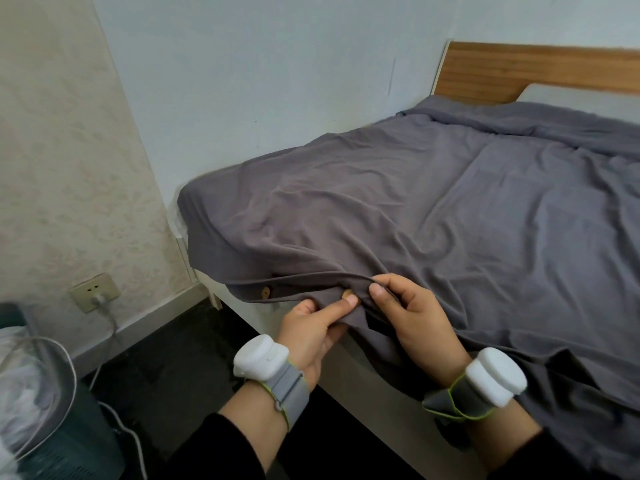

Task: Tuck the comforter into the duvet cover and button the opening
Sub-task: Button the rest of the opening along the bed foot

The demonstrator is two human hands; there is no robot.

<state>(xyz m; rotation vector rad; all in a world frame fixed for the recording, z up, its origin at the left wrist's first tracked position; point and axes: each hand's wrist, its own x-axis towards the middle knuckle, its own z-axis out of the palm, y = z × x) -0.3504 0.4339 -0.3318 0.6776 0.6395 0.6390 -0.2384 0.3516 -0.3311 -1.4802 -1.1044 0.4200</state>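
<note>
Duvet cover (450, 209), grey, lies spread over the bed (367, 382), its open hem hanging over the near edge. Your left hand (311, 330) pinches the lower hem, thumb on a wooden button (346, 292). Your right hand (415, 317), just beside it, pinches the upper hem. A second button (266, 292) sits further left.

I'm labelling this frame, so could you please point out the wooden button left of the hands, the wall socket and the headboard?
Button (266, 292): head view, middle of its round face.
Wall socket (90, 289): head view, faceplate above the plug.
Headboard (536, 67): head view, middle of the wooden panel.
</note>
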